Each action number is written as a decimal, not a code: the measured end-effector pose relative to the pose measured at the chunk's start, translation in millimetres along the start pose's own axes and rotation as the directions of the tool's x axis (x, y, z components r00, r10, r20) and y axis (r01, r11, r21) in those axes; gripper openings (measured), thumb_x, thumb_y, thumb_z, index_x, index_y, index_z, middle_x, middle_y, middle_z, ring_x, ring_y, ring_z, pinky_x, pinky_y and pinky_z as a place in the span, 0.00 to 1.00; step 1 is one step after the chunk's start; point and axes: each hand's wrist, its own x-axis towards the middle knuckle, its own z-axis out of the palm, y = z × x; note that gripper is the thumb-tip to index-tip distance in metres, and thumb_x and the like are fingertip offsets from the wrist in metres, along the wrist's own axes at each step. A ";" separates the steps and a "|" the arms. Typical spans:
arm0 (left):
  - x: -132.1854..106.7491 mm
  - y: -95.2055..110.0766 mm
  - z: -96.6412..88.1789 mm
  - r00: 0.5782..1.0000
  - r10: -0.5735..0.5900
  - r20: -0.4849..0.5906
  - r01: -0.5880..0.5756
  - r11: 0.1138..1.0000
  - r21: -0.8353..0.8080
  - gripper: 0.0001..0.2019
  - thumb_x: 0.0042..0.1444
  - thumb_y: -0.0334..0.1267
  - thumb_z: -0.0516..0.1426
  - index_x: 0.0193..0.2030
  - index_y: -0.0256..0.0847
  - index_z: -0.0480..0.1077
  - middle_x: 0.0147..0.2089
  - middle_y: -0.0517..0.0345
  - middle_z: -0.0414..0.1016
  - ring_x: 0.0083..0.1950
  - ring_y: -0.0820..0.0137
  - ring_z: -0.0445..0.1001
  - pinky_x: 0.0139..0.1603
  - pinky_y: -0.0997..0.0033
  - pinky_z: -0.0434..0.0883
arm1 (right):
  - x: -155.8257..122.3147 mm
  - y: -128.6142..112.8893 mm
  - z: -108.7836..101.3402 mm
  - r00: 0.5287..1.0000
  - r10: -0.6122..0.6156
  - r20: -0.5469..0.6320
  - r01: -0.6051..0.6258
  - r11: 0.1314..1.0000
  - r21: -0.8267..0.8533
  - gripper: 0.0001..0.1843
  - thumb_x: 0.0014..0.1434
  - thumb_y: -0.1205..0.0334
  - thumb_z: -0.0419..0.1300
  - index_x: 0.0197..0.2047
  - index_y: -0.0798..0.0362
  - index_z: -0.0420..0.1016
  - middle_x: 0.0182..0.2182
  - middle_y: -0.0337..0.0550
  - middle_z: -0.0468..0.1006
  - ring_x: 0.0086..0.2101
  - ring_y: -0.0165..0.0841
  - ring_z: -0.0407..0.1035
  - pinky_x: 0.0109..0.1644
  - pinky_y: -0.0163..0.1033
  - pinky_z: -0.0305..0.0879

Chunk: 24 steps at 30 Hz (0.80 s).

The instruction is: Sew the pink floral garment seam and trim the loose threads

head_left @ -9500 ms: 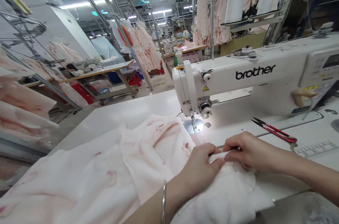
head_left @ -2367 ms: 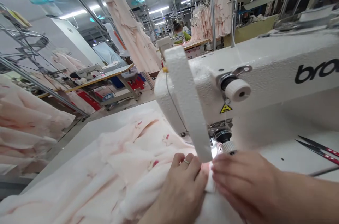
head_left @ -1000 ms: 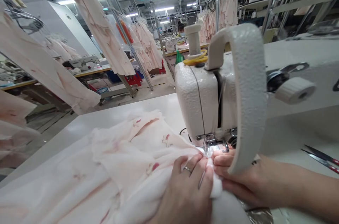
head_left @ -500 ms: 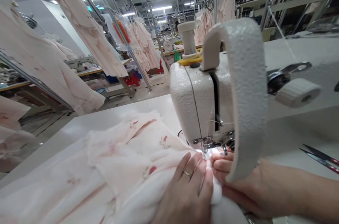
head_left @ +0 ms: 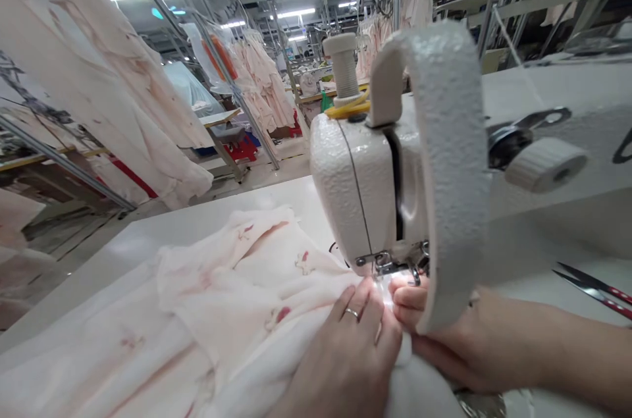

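Closely, our spread left hand and curled right hand grip pink-printed fabric beside the sewing machine's presser foot.

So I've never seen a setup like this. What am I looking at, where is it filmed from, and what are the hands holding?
This is one view from a camera worn on a person's head, looking forward and down. The large machine is a white industrial sewing machine. On its white table lies pale pink fabric with red marks. The left hand, wearing a ring, and the right hand hold a fold of it just before the presser foot. Thread snips lie at the right, and pale pink garments hang behind.
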 end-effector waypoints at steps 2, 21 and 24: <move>0.8 -1.7 0.0 1.000 0.018 -0.008 -0.017 1.000 0.015 0.16 0.54 0.25 0.43 0.45 0.26 0.67 0.47 0.37 0.70 0.53 0.54 0.65 0.48 0.56 0.69 | 0.6 -0.4 -0.9 1.000 -0.009 -0.027 0.008 1.000 -0.014 0.11 0.61 0.66 0.44 0.36 0.56 0.66 0.33 0.47 0.70 0.42 0.38 0.64 0.47 0.44 0.60; -4.4 -2.5 2.3 0.986 -0.101 -0.134 0.074 0.978 -0.195 0.15 0.54 0.29 0.45 0.43 0.30 0.68 0.44 0.40 0.70 0.48 0.55 0.66 0.43 0.49 0.68 | -7.9 -0.1 0.4 0.996 -0.043 -0.079 0.034 0.993 -0.112 0.14 0.63 0.68 0.43 0.36 0.57 0.69 0.26 0.44 0.69 0.37 0.37 0.64 0.50 0.45 0.56; -3.7 -0.4 1.0 0.994 -0.062 -0.086 0.046 0.984 -0.170 0.15 0.55 0.29 0.44 0.43 0.29 0.68 0.38 0.43 0.71 0.38 0.59 0.67 0.35 0.57 0.67 | -7.9 0.6 -3.2 0.999 -0.033 -0.030 0.028 0.989 -0.143 0.16 0.63 0.67 0.42 0.35 0.55 0.70 0.29 0.46 0.71 0.37 0.34 0.64 0.48 0.41 0.58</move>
